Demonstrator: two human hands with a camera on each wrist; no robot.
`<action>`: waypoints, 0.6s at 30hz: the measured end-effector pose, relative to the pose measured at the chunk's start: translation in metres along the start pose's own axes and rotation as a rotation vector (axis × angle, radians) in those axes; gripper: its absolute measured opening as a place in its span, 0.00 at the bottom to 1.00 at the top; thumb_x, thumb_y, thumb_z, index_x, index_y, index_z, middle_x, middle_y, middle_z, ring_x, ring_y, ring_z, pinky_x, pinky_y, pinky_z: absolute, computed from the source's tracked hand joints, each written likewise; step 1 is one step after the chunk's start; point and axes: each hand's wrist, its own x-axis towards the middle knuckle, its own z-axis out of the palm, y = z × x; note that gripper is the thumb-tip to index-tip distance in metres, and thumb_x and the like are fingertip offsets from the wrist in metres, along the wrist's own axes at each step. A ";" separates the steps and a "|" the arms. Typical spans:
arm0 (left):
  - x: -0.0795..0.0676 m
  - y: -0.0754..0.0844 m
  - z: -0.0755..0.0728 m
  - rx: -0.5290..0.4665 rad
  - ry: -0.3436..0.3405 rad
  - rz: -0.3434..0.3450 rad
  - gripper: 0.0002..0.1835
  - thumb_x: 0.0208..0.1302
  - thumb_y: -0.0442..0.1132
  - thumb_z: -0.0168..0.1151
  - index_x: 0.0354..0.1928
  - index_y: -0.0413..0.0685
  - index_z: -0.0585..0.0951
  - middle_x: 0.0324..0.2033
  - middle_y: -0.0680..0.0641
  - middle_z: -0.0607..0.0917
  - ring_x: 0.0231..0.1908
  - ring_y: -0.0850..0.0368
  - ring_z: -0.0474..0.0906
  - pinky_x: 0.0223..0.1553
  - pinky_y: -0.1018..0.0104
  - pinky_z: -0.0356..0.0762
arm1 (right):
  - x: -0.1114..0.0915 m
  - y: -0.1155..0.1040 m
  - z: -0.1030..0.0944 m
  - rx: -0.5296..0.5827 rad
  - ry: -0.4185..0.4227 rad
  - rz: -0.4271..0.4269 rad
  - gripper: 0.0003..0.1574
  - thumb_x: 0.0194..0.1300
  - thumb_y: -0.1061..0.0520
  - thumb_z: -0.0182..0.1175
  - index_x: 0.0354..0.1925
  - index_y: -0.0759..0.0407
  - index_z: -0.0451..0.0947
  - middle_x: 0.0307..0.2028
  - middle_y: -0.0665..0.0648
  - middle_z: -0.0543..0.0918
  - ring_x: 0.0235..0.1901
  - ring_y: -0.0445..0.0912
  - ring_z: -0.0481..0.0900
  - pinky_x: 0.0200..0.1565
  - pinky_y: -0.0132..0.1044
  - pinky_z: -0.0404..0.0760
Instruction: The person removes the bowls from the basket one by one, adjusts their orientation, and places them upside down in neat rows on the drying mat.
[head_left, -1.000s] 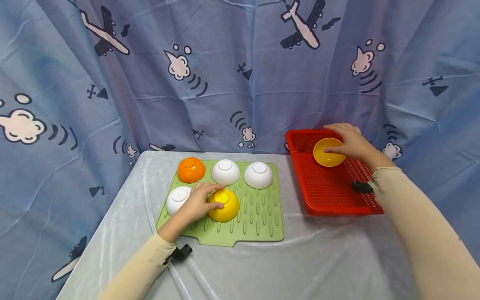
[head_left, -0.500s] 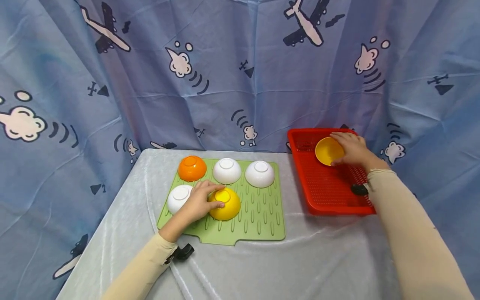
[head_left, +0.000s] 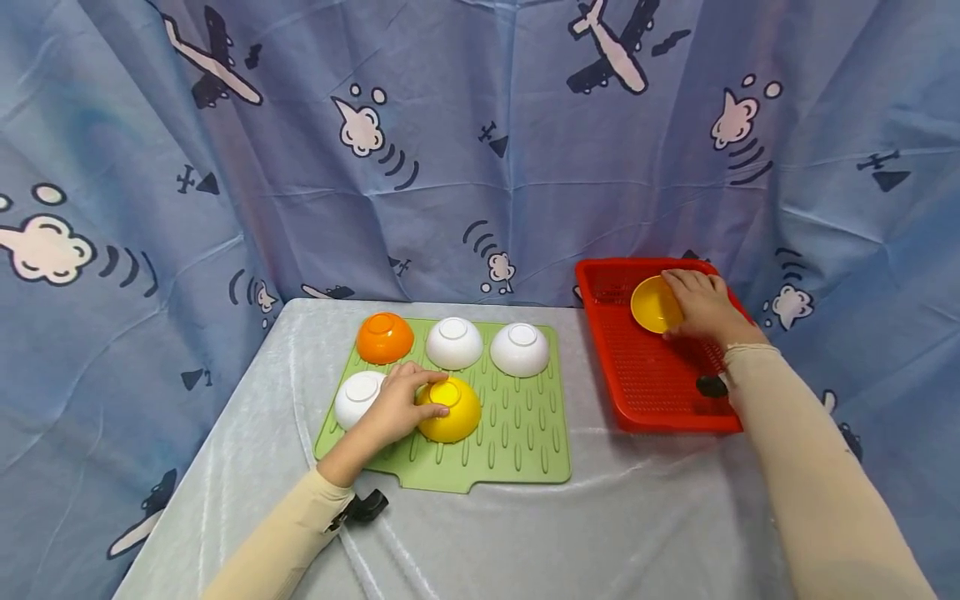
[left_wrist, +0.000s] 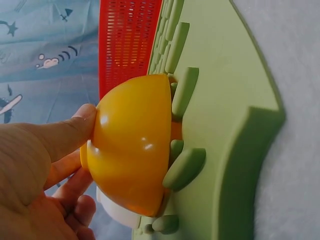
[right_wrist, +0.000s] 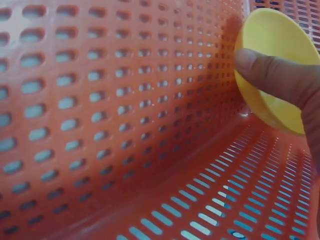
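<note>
My left hand (head_left: 396, 408) holds an upside-down yellow bowl (head_left: 461, 419) on the green drying mat (head_left: 521, 469). In the left wrist view its thumb (left_wrist: 86, 114) presses near the foot ring, with the other fingers behind. My right hand (head_left: 703, 310) grips a second yellow bowl (head_left: 649, 305) in the back of the red basket (head_left: 609, 379). This bowl is tilted, its inside showing. The right wrist view has the thumb (right_wrist: 247, 61) at its rim; the other fingers are hidden there.
An orange bowl (head_left: 384, 339) and two white bowls (head_left: 453, 344) stand inverted along the mat's back row. Another white bowl (head_left: 357, 396) sits left of my left hand. A patterned curtain (head_left: 420, 167) hangs behind the grey-covered table (head_left: 525, 542).
My right hand has moved left and down onto the yellow bowl in the basket, its fingers closing at the rim. The left hand stays on its bowl.
</note>
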 end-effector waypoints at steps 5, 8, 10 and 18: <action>-0.001 0.001 0.001 0.010 0.003 -0.008 0.30 0.56 0.47 0.79 0.62 0.52 0.84 0.40 0.49 0.76 0.45 0.54 0.64 0.48 0.59 0.60 | -0.001 -0.004 0.003 -0.046 0.002 -0.002 0.78 0.39 0.45 0.85 0.76 0.71 0.53 0.71 0.73 0.60 0.70 0.69 0.52 0.68 0.72 0.42; -0.002 0.002 0.002 0.011 0.006 -0.011 0.30 0.55 0.47 0.79 0.61 0.52 0.84 0.40 0.49 0.76 0.44 0.54 0.64 0.47 0.59 0.60 | 0.000 -0.006 0.004 -0.061 -0.005 -0.005 0.79 0.37 0.44 0.86 0.76 0.72 0.53 0.70 0.74 0.60 0.70 0.69 0.52 0.69 0.72 0.39; -0.003 0.002 0.002 0.008 0.008 -0.013 0.30 0.55 0.46 0.79 0.61 0.52 0.84 0.40 0.48 0.76 0.44 0.54 0.64 0.48 0.58 0.60 | 0.001 -0.007 0.005 -0.051 0.007 0.003 0.77 0.36 0.44 0.85 0.74 0.72 0.55 0.69 0.74 0.61 0.69 0.70 0.53 0.69 0.73 0.39; -0.002 0.004 0.000 0.014 0.005 -0.002 0.30 0.56 0.47 0.79 0.61 0.52 0.84 0.40 0.48 0.77 0.44 0.54 0.64 0.48 0.58 0.59 | 0.001 -0.023 -0.019 0.078 0.113 0.092 0.78 0.34 0.33 0.84 0.71 0.71 0.61 0.65 0.74 0.65 0.66 0.70 0.56 0.65 0.72 0.43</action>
